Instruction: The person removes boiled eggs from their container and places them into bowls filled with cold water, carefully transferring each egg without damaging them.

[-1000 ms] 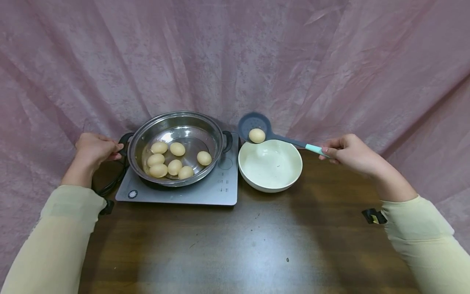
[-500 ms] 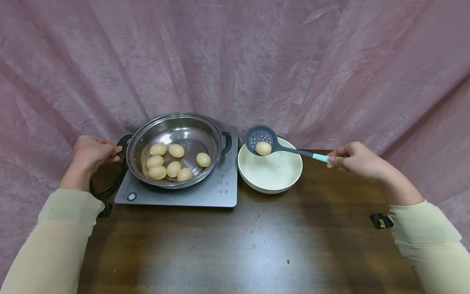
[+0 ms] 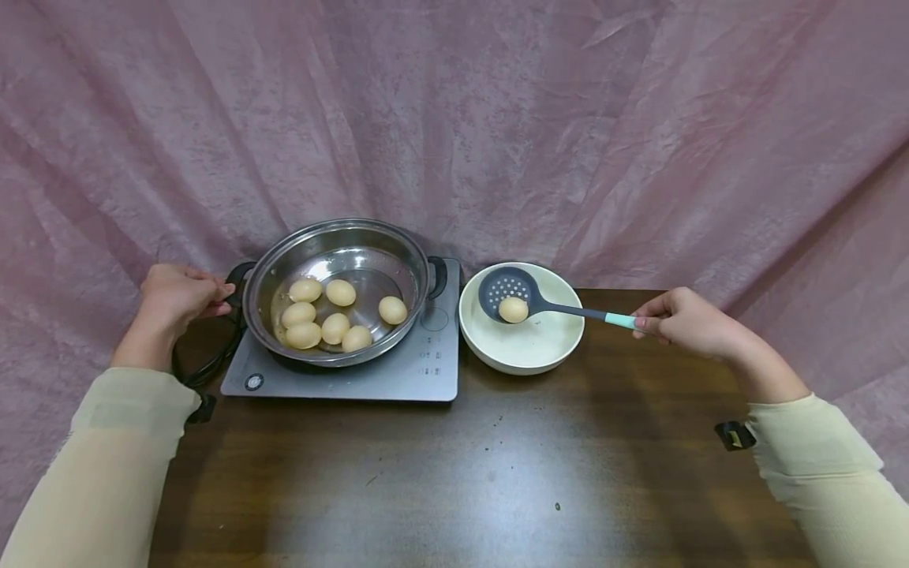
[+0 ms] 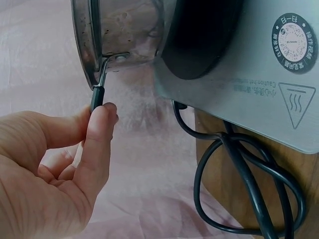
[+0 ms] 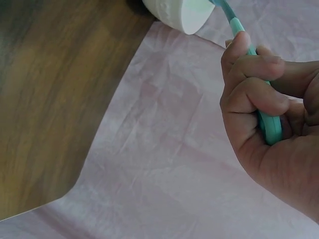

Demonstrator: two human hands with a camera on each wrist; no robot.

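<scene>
My right hand (image 3: 685, 322) grips the mint-green handle (image 5: 270, 124) of a grey slotted skimmer (image 3: 507, 285). One egg (image 3: 514, 309) rests in the skimmer's perforated bowl, which is over or inside a cream-white bowl (image 3: 521, 353); whether it touches the bowl cannot be told. My left hand (image 3: 177, 296) pinches the black side handle (image 4: 97, 97) of a steel pot (image 3: 334, 359) between thumb and fingers. Several eggs (image 3: 336, 327) sit in shallow water in the pot, mostly toward its left and front.
The pot stands on a silver induction cooker (image 3: 355, 386) with a coiled black cord (image 4: 199, 191) at its left. A pink curtain (image 3: 454, 118) hangs behind the wooden table (image 3: 426, 489). The bowl stands just right of the cooker.
My right hand has brought the skimmer with its egg toward me and lowered it from behind the bowl's rim to over the bowl. The left hand stays at the pot handle.
</scene>
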